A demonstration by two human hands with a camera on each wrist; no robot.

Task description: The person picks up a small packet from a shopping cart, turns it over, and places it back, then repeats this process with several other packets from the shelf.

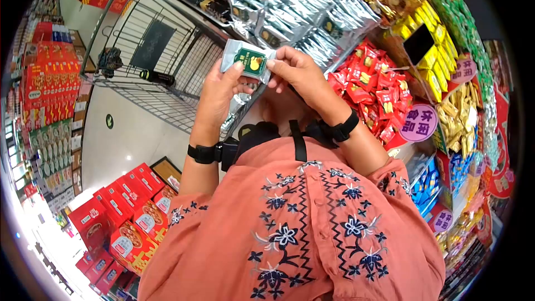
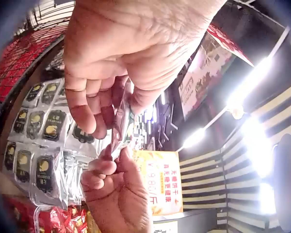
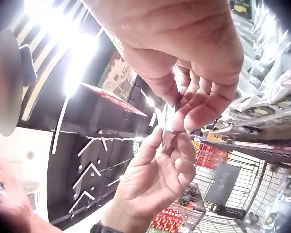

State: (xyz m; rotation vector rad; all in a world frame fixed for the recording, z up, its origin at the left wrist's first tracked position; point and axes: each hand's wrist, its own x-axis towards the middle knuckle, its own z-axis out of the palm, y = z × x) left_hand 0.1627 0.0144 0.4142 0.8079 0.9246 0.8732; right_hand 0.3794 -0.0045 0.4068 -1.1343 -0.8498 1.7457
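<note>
Between both hands, in front of the person's body, is a small silver snack packet [image 1: 249,60] with a dark green label and a yellow picture on it. The left hand [image 1: 223,82] pinches its left end, thumb on the label side. At the right end, the right hand [image 1: 298,76] grips the packet between thumb and fingers. From the left wrist view the packet [image 2: 121,121] appears edge-on, with the right hand [image 2: 119,187] below it. Beyond the hands lies a pile of similar silver packets [image 1: 312,5] on the display.
A wire shopping cart [image 1: 184,39] stands ahead to the left, a dark bottle [image 1: 157,77] inside it. Red-wrapped snacks [image 1: 370,86] fill a bin at the right, with yellow packs [image 1: 437,44] beyond. Red boxes [image 1: 134,200] are stacked at the lower left.
</note>
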